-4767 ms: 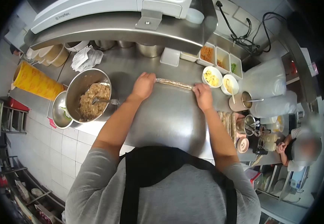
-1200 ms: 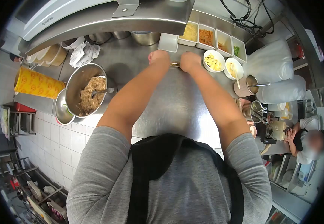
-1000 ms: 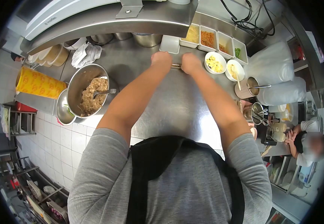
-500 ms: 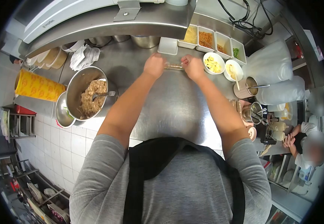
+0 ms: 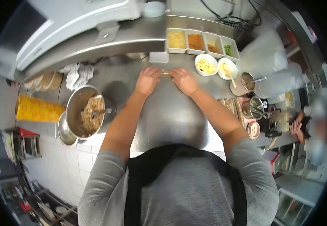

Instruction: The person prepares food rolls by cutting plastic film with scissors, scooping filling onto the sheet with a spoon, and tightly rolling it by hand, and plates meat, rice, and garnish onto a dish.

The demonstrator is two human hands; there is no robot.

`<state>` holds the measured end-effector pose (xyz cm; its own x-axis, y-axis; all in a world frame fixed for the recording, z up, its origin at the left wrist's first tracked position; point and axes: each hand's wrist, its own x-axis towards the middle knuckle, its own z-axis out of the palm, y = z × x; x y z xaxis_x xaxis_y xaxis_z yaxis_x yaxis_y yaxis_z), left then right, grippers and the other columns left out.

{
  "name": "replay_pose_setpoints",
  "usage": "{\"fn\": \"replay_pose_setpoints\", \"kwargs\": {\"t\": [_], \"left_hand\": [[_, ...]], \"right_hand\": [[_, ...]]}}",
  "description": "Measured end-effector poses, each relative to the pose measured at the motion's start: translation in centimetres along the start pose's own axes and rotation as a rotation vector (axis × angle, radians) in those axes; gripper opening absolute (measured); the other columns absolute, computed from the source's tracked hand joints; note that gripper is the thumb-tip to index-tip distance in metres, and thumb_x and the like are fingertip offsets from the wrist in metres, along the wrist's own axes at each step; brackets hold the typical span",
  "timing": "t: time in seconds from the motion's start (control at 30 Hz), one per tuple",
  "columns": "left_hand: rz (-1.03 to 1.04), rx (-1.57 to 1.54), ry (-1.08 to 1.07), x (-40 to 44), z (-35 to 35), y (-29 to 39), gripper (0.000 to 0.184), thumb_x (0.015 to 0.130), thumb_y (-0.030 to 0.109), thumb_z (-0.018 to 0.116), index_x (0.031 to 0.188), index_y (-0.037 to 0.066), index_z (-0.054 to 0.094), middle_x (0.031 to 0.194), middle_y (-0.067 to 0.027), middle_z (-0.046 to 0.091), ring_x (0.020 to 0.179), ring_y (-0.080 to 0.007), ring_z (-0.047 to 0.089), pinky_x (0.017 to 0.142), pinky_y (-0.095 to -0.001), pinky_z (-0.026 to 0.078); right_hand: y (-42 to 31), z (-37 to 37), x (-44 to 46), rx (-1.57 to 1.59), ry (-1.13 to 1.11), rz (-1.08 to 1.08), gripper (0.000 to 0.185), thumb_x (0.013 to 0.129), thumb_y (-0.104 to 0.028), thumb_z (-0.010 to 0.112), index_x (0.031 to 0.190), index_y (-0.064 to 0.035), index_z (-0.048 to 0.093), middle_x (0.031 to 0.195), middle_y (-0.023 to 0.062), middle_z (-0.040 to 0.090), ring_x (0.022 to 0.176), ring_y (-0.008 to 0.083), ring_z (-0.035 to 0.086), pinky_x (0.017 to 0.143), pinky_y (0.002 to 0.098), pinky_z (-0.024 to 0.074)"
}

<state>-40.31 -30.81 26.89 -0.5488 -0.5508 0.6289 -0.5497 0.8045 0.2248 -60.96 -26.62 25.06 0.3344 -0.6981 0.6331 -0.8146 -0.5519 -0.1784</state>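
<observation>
A thin brownish roll in clear wrap (image 5: 166,74) lies crosswise on the steel counter (image 5: 167,109), with only its middle showing. My left hand (image 5: 147,80) covers its left end, back of the hand up, fingers closed over it. Over the other end, the fingers of my right hand (image 5: 184,80) are closed in the same way. A white tray (image 5: 159,57) stands just beyond the roll. To the right, several similar pale brown rolls (image 5: 231,107) lie side by side near my right forearm.
On the left are a steel bowl of brown mixture (image 5: 85,113) with a spoon and a yellow patterned roll (image 5: 39,109). Food tubs (image 5: 195,42), white bowls (image 5: 206,64) and a pot (image 5: 247,81) line the right. A shelf (image 5: 133,44) overhangs the back. A co-worker's hands (image 5: 296,127) show far right.
Both hands have gone from pinching the roll's ends to lying palm down over it. The hands and roll sit a little lower and further left in view; the camera has shifted.
</observation>
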Motion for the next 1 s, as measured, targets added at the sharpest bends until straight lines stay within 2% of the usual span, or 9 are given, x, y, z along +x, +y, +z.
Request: {"fn": "replay_pose_setpoints", "kwargs": {"t": [0.1,0.2,0.3,0.33,0.5,0.57,0.7,0.9,1.0], "left_hand": [[-0.086,-0.110,-0.084,0.2,1.0,-0.8,0.034,0.071,0.004,0.070,0.104,0.010,0.067,0.098,-0.0097,0.067,0.097,-0.0301,0.060,0.086,-0.0395,0.048],[-0.199,-0.110,-0.243,1.5,1.3,-1.4,0.035,0.069,0.000,0.070,0.103,0.010,0.067,0.099,-0.0098,0.067,0.100,-0.0305,0.058,0.087,-0.0407,0.048],[-0.002,-0.079,-0.262,2.9,0.1,0.0,0.028,0.071,0.006,0.070,0.098,0.010,0.067,0.094,-0.0082,0.067,0.095,-0.0307,0.059,0.083,-0.0398,0.048],[-0.013,-0.143,-0.370,3.8,-0.7,1.4,0.035,0.070,0.000,0.071,0.103,0.009,0.066,0.097,-0.0098,0.067,0.098,-0.0313,0.058,0.086,-0.0404,0.048],[0.450,-0.432,-0.507,8.8,2.9,11.6,0.023,0.076,0.005,0.066,0.099,0.009,0.066,0.094,-0.0096,0.065,0.094,-0.0298,0.058,0.083,-0.0386,0.048],[0.480,-0.411,-0.629,10.5,4.9,17.6,0.019,0.078,0.007,0.064,0.096,0.010,0.065,0.094,-0.0098,0.063,0.094,-0.0295,0.057,0.084,-0.0380,0.047],[0.644,-0.569,-0.562,11.0,10.5,24.1,0.022,0.077,0.005,0.063,0.098,0.010,0.064,0.096,-0.0087,0.063,0.098,-0.0281,0.056,0.090,-0.0393,0.044],[0.728,-0.568,-0.537,10.0,13.6,25.0,0.025,0.075,0.004,0.061,0.099,0.011,0.062,0.097,-0.0067,0.062,0.104,-0.0267,0.054,0.092,-0.0401,0.041],[0.725,-0.544,-0.554,9.8,13.6,25.1,0.025,0.075,0.005,0.060,0.099,0.011,0.062,0.101,-0.0066,0.061,0.104,-0.0270,0.053,0.092,-0.0397,0.041]], "right_hand": [[1.2,0.8,0.2,-0.005,-0.071,0.057,0.020,0.080,-0.009,0.056,0.098,-0.0054,0.064,0.103,0.0094,0.064,0.098,0.0244,0.059,0.085,0.0351,0.0503],[1.0,0.5,1.4,-0.034,-0.251,0.178,0.015,0.080,-0.009,0.054,0.092,-0.0053,0.062,0.097,0.0099,0.065,0.097,0.0248,0.059,0.083,0.0369,0.0501],[-1.0,-2.0,0.0,-0.059,-0.190,0.302,0.011,0.077,-0.008,0.058,0.088,-0.0058,0.060,0.091,0.0111,0.064,0.094,0.0279,0.059,0.081,0.0394,0.0494],[-2.0,-3.3,-1.4,-0.017,-0.147,0.387,0.013,0.076,-0.008,0.059,0.089,-0.0058,0.060,0.090,0.0116,0.065,0.093,0.0290,0.059,0.080,0.0400,0.0491],[-6.5,-14.9,-10.3,0.015,0.114,0.687,0.027,0.071,-0.005,0.066,0.098,-0.0050,0.065,0.091,0.0149,0.066,0.087,0.0348,0.060,0.078,0.0429,0.0484],[-6.3,-18.5,-14.2,-0.138,0.162,0.773,0.029,0.071,-0.005,0.066,0.100,-0.0044,0.066,0.091,0.0162,0.066,0.085,0.0362,0.060,0.077,0.0444,0.0488],[-6.6,-22.5,-18.8,-0.260,0.105,0.949,0.032,0.070,-0.003,0.064,0.102,-0.0020,0.062,0.093,0.0199,0.065,0.086,0.0376,0.059,0.079,0.0441,0.0484],[-6.2,-21.5,-21.1,-0.304,0.134,0.925,0.033,0.071,-0.003,0.065,0.103,-0.0001,0.060,0.102,0.0196,0.061,0.091,0.0368,0.058,0.081,0.0433,0.0483],[-6.1,-21.4,-21.4,-0.281,0.151,0.944,0.032,0.071,-0.004,0.066,0.102,-0.0028,0.062,0.099,0.0170,0.060,0.093,0.0354,0.057,0.081,0.0427,0.0484]]}}
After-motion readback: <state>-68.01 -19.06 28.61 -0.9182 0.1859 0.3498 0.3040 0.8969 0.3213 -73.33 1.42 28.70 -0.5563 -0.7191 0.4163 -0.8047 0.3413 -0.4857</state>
